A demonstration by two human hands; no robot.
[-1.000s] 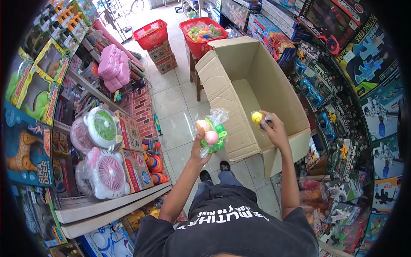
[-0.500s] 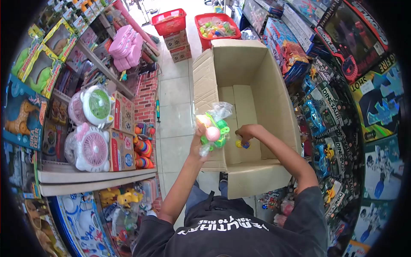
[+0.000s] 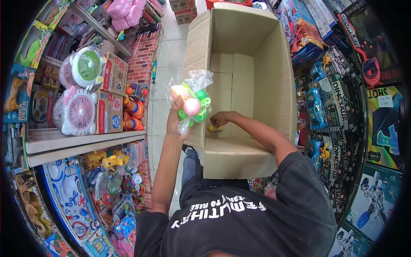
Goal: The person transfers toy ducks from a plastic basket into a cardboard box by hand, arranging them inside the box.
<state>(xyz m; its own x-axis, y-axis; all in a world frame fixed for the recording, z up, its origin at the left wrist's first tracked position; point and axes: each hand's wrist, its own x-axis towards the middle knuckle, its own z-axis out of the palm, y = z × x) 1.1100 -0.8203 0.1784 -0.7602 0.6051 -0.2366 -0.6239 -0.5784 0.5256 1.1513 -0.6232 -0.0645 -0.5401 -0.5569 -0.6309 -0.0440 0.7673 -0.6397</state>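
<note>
My left hand [image 3: 174,120] is closed around a clear plastic bag of toys [image 3: 192,106], with pink and pale yellow balls and bright green pieces inside. It holds the bag up beside the left flap of a large open cardboard box [image 3: 274,81]. Inside the box, near its left wall, my right hand [image 3: 222,118] has its fingers curled down on a small yellow toy [image 3: 214,128]. Those fingers hide most of the toy, so its kind cannot be made out.
Shelves on the left hold a pink fan [image 3: 81,112], a green fan [image 3: 88,67] and stacking-ring toys [image 3: 134,115]. Packaged dinosaur toys [image 3: 317,109] line the right side. Tiled floor [image 3: 171,55] runs along the box's left side.
My view has tilted down and the box sits higher in it. My right hand, with the small toy, is closer to the box's left wall. The bag stays in my left hand.
</note>
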